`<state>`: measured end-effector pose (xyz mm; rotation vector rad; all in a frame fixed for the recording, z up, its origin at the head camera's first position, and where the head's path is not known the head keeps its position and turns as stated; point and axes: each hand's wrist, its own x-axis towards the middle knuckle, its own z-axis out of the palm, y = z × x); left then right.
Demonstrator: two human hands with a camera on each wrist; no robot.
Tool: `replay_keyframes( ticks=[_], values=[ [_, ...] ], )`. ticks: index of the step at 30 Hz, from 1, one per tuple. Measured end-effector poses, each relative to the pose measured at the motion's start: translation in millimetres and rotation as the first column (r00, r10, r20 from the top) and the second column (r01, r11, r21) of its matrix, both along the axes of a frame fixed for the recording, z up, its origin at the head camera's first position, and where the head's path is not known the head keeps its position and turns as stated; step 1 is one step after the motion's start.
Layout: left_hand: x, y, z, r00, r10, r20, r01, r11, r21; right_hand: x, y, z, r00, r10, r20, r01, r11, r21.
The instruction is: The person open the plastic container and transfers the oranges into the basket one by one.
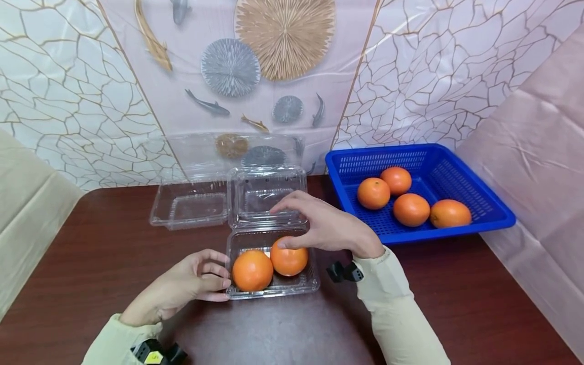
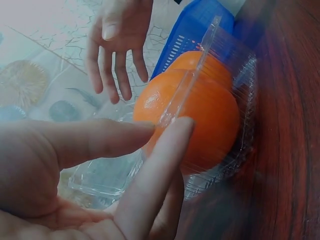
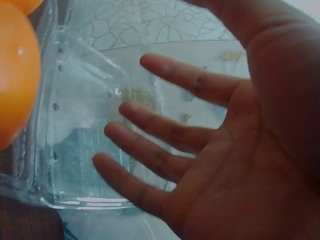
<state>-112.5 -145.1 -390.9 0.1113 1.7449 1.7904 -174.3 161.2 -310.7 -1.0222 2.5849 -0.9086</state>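
Two oranges, the left one (image 1: 253,270) and the right one (image 1: 290,258), sit side by side in a clear plastic container (image 1: 292,291) with its lid (image 1: 269,197) tipped open behind. My left hand (image 1: 198,279) is at the container's left wall; in the left wrist view the thumb and a finger (image 2: 162,165) pinch at its rim. Over the right orange hovers my right hand (image 1: 330,225), its fingers (image 3: 165,132) extended and apart, holding nothing. Its thumb overlaps that orange in the head view.
A blue basket (image 1: 365,238) stands at the back right with several oranges (image 1: 411,210) inside. Another clear plastic container (image 1: 196,208) stands open behind, to the left. The brown table (image 1: 91,263) meets a patterned wall covering (image 1: 292,30) at the back.
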Motion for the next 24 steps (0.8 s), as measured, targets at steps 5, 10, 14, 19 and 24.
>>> replay_keyframes(
  ticks=[5, 10, 14, 19, 24],
  values=[
    [-1.7, -2.0, -2.7, 1.0, -0.01, 0.021, 0.01, 1.0, 0.021, -0.2, -0.3, -2.6, 0.998, 0.048, 0.036, -0.049, 0.999, 0.012],
    [-2.4, -3.0, -4.3, 0.999, -0.008, 0.047, 0.006, 0.999, 0.053, -1.2, -3.5, -6.0, 0.991, 0.082, 0.106, -0.088, 0.995, 0.053],
    [-2.2, -3.5, -5.4, 0.998, -0.011, 0.066, 0.005, 0.996, 0.089, -3.6, -6.5, -11.7, 0.985, 0.107, 0.133, -0.12, 0.988, 0.096],
    [-2.4, -3.5, -6.3, 0.997, -0.011, 0.081, 0.001, 0.993, 0.122, -6.0, -7.2, -17.8, 0.981, 0.132, 0.144, -0.149, 0.982, 0.113],
    [-2.5, -2.0, -7.0, 0.996, -0.008, 0.083, -0.003, 0.991, 0.132, -5.3, -10.4, -19.3, 0.978, 0.153, 0.143, -0.175, 0.972, 0.156]
  ],
)
